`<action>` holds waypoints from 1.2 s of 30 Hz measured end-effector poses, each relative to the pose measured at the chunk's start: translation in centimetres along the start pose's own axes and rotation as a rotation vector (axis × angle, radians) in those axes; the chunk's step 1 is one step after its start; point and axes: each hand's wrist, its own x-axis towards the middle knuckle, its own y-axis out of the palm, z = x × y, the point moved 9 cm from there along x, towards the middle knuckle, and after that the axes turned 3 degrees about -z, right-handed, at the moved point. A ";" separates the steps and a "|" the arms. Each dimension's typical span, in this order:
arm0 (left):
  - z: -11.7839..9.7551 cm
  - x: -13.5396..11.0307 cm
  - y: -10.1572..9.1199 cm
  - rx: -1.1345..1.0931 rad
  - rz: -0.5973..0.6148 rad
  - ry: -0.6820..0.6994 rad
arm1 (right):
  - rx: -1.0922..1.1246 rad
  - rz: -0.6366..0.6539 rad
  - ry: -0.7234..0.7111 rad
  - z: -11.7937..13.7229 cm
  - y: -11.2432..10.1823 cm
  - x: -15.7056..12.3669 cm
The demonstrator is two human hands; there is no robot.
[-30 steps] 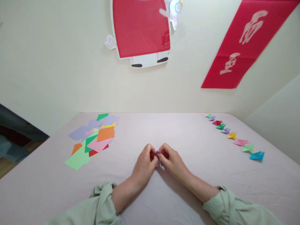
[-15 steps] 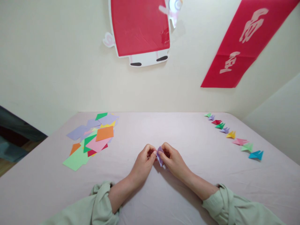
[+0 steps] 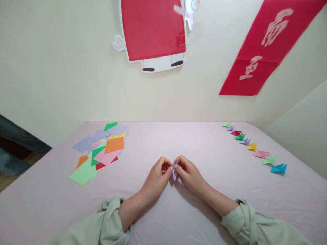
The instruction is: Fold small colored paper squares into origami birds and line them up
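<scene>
My left hand [image 3: 157,177] and my right hand [image 3: 190,175] meet at the middle of the table, fingertips pinched together on a small folded purple paper piece [image 3: 175,173]. The piece is held just above the pale pink tablecloth [image 3: 178,217], mostly hidden by my fingers, with a pointed tip showing below them. Both wrists rest low over the cloth, and light green sleeves cover my forearms.
A loose pile of coloured paper squares [image 3: 100,151] lies at the left of the table. A row of several small folded paper figures [image 3: 255,148] runs along the right side. Red paper decorations [image 3: 153,30] hang on the wall behind the table.
The purple piece has been turned between my fingers, so its pointed tip now shows below them. My hands stayed at the same spot.
</scene>
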 end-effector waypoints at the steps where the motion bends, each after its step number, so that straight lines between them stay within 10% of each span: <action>1: 0.0 0.0 0.0 0.002 -0.002 0.003 | 0.017 0.007 0.004 0.0 0.1 0.0; 36: -0.2 0.4 -0.5 -0.028 0.007 -0.026 | -0.154 0.086 -0.040 1.1 0.7 -0.3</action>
